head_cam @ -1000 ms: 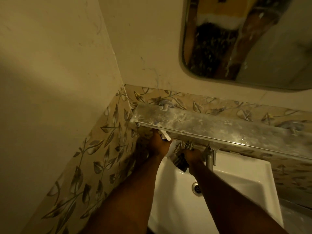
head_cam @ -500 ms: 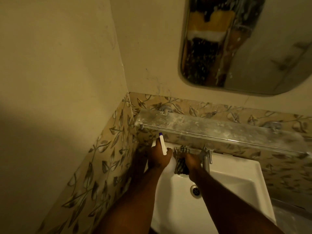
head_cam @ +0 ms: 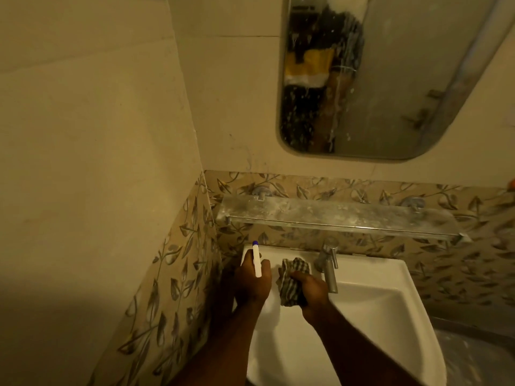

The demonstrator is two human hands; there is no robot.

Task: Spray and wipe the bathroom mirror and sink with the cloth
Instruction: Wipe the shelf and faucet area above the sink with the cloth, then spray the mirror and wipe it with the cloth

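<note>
Head cam: I'm seeing both hands over the back-left corner of the white sink [head_cam: 376,307]. Left hand [head_cam: 252,282] is wrapping tight round a spray bottle [head_cam: 256,259]; only its white head w/ blue nozzle tip is sticking up above the fingers, pointing toward the wall. Right hand [head_cam: 312,288] is clenching a bunched striped cloth [head_cam: 292,280], which is sitting just left of the chrome tap [head_cam: 328,267], near the sink's rear rim. Above the sink, a dusty glass shelf [head_cam: 340,215] is running along the leaf-pattern tiles [head_cam: 178,274]. Mirror [head_cam: 376,79] is hanging higher up, its glass showing droplets & streaks.
</note>
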